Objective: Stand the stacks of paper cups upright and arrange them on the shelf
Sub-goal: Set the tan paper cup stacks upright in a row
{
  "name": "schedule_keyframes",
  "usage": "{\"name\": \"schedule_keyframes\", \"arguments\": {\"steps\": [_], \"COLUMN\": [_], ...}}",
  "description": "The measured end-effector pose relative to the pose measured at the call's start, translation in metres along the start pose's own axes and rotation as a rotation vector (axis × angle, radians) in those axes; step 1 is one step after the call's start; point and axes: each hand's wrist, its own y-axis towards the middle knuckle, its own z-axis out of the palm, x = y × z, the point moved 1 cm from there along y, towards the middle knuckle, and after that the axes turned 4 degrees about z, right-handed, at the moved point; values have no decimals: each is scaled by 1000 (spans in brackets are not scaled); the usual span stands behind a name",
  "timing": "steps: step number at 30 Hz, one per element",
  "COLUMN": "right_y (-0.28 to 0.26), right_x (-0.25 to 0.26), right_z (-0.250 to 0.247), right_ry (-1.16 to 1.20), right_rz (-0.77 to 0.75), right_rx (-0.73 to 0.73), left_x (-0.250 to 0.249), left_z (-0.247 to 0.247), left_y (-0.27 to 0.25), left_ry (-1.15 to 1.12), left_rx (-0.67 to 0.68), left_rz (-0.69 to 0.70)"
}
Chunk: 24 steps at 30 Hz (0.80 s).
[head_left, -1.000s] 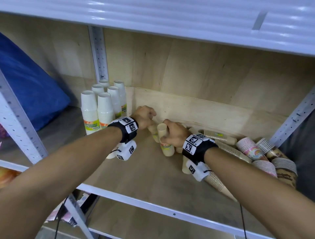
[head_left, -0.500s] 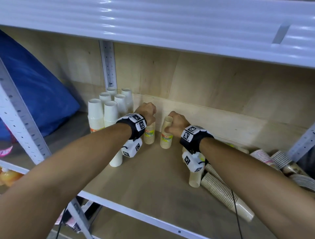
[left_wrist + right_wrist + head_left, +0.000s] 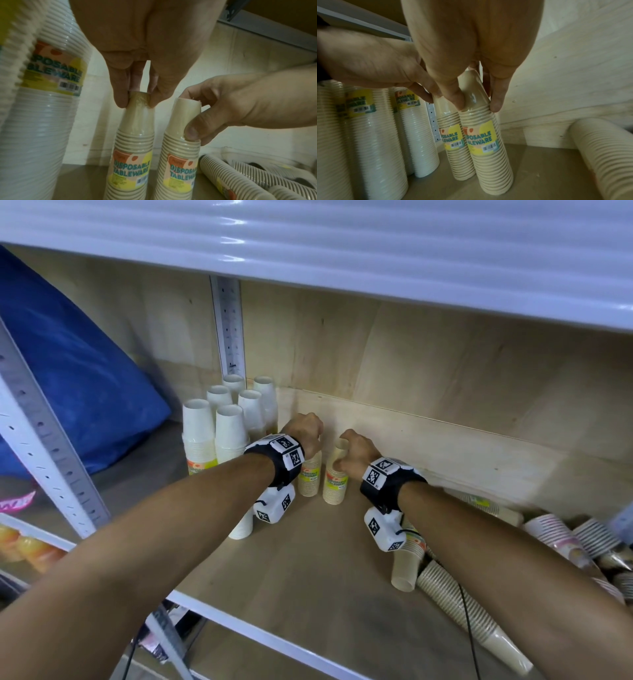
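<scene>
Two tan cup stacks stand upright side by side near the back wall of the shelf [image 3: 308, 594]. My left hand [image 3: 305, 433] pinches the top of the left tan stack [image 3: 309, 479] [image 3: 133, 155]. My right hand [image 3: 356, 451] grips the top of the right tan stack [image 3: 335, 482] [image 3: 488, 148], thumb on one side and fingers on the other. In the left wrist view my left hand [image 3: 137, 100] holds the top cup between fingertips. The right wrist view has my right hand [image 3: 476, 102] around its stack.
Several upright white cup stacks [image 3: 219, 433] stand at the back left by the metal upright [image 3: 227, 330]. More stacks lie on their sides at the right [image 3: 455, 604], with patterned ones [image 3: 561, 535] beyond. A blue bag [image 3: 68, 378] fills the neighbouring bay.
Both hands have lifted the two tan stacks from tilted to upright and carried them back and left, close to the white stacks.
</scene>
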Motion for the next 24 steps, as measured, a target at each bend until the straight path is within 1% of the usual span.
{"name": "schedule_keyframes", "arguments": {"steps": [11, 14, 17, 21, 24], "right_y": [13, 13, 10, 3, -7], "right_x": [-2, -2, -4, -10, -21], "right_z": [0, 0, -3, -13, -28], "right_ry": [40, 66, 80, 66, 44], "right_rz": [3, 18, 37, 70, 89], "right_rx": [-11, -9, -8, -27, -44], "left_x": [-6, -5, -8, -17, -30], "left_z": [-4, -4, -8, -19, -24], "left_y": [0, 0, -1, 4, 7], "left_ry": [53, 49, 40, 8, -24], "left_rx": [30, 31, 7, -42, -41], "left_rz": [42, 31, 35, 74, 113]}}
